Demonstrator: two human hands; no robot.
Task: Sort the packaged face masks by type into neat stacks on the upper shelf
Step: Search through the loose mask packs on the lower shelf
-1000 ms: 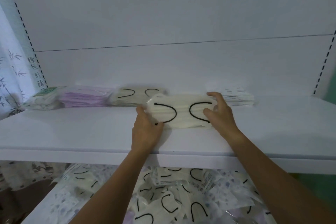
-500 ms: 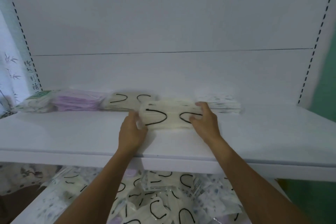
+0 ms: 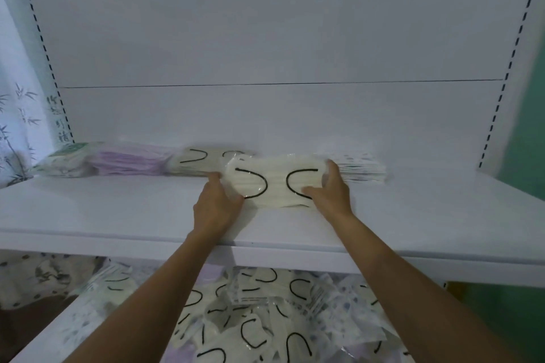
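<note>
- Cream masks with black ear loops, a sealed bundle (image 3: 275, 183), lie flat on the upper shelf (image 3: 118, 209), near its middle and forward of the row along the back wall.
- My left hand (image 3: 216, 206) grasps the bundle's end at eight o'clock, fingers curled behind the edge and thumb at the front.
- My right hand (image 3: 331, 191) clasps the end at three o'clock, fingers over the far corner and thumb lying on top.
- Over the last second the bundle has barely shifted. Both hands have stayed on its ends, so I judge this to be squaring and seating, not carrying.
- At ten o'clock from the bundle sits the matching cream stack (image 3: 197, 160), and the bundle overlaps its near corner. Farther toward nine o'clock are the purple stack (image 3: 129, 160) and a green-printed pack (image 3: 65, 160).
- At two o'clock the white printed stack (image 3: 362, 169) lies just beside my right fingers.
- For the sort, the bundle probably belongs on or against the cream stack, so a slide toward ten o'clock seems due.
- Many loose masks (image 3: 259, 318) still lie heaped on the lower shelf at six o'clock, so much sorting remains.
</note>
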